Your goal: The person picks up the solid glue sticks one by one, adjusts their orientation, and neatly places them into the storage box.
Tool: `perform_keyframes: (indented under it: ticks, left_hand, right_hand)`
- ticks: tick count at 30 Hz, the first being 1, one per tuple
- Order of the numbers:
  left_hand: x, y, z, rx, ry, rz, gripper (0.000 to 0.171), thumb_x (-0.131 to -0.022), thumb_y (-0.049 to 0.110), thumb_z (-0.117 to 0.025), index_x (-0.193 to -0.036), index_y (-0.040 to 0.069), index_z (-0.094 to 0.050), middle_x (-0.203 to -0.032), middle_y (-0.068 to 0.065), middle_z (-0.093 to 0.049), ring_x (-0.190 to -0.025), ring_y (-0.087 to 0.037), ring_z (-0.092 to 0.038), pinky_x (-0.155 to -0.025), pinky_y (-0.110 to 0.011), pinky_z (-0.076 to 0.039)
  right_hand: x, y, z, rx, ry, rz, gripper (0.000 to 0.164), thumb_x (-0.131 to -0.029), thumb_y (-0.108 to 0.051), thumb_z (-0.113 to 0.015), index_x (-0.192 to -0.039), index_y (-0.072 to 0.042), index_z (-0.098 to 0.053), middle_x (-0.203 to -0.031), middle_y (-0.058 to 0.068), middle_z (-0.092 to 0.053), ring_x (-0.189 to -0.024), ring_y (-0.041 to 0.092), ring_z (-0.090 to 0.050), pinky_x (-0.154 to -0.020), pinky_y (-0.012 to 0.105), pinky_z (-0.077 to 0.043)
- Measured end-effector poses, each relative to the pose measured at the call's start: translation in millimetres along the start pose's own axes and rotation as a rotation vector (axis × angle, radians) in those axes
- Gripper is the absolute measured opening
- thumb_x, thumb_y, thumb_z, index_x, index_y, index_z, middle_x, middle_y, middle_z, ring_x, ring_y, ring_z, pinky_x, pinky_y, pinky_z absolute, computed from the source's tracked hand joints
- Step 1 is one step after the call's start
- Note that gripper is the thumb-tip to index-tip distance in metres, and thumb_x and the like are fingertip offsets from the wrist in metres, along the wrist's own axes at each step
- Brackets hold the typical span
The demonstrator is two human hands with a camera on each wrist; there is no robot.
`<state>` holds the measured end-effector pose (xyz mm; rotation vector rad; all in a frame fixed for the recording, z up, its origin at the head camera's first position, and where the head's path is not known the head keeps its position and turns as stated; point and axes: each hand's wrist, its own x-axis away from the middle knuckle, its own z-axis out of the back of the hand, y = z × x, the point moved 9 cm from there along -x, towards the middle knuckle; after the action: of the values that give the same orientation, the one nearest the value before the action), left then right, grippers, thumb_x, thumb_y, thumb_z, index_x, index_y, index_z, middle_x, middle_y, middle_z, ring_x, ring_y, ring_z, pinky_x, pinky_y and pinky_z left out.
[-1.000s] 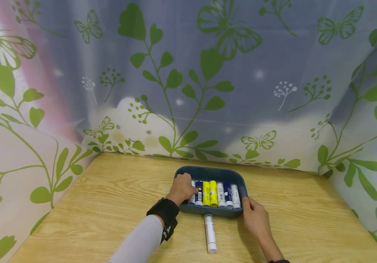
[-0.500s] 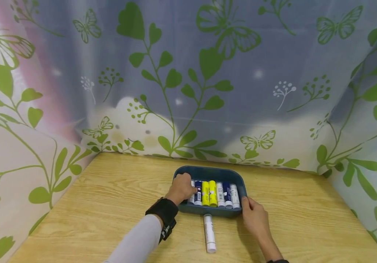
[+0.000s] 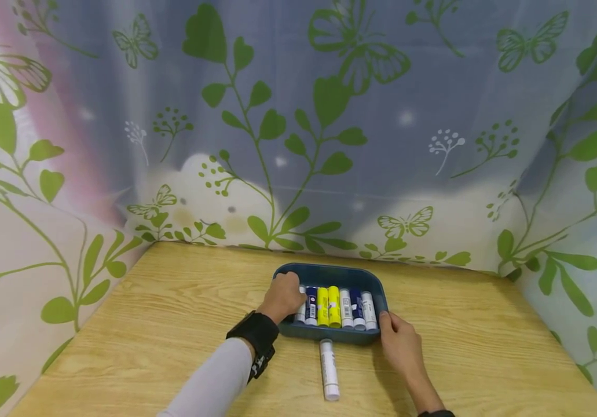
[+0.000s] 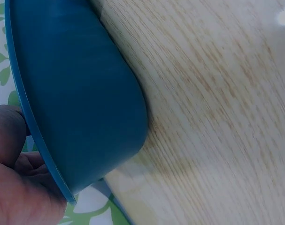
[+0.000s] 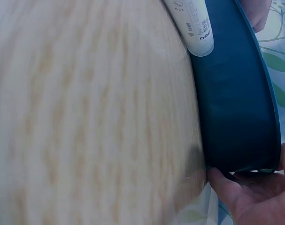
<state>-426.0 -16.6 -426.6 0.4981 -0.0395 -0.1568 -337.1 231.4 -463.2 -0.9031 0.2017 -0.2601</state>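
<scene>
A dark blue tray [image 3: 324,334] stands on the wooden table, with several glue sticks [image 3: 334,307] in white, navy and yellow side by side in it. My left hand [image 3: 282,295] reaches over its left end, thumb curled against the leftmost white glue stick [image 3: 300,313]; the fingers are mostly hidden behind the rim [image 4: 39,140] in the left wrist view. At the tray's right front corner, my right hand [image 3: 402,344] grips the wall between thumb [image 5: 223,183] and fingers. One more white glue stick [image 3: 329,370] lies on the table before the tray.
The wooden table [image 3: 173,313] runs back to a patterned curtain [image 3: 298,145], which also hangs at both sides. A black band [image 3: 256,336] with a camera sits on the left wrist. In the right wrist view, the loose glue stick [image 5: 194,28] lies close to the tray's front wall.
My left thumb has drawn back slightly off the navy glue stick, so more of it shows. The view has shifted a little; the tray, the right hand and the loose stick otherwise look unchanged.
</scene>
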Motion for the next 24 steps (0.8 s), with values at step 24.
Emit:
perform_keyframes:
  ticks: [24]
  left_hand:
    - [9.7, 23.8, 23.8, -0.082, 0.024, -0.137, 0.017, -0.097, 0.014, -0.068, -0.084, 0.004, -0.064, -0.067, -0.006, -0.053, -0.058, -0.018, -0.051, -0.055, -0.028, -0.039]
  right_hand:
    - [-1, 1, -3, 0.001, -0.014, 0.001, 0.039, -0.108, -0.034, -0.044, -0.109, -0.006, -0.071, -0.072, 0.006, -0.052, -0.067, 0.02, -0.047, -0.057, 0.033, -0.035]
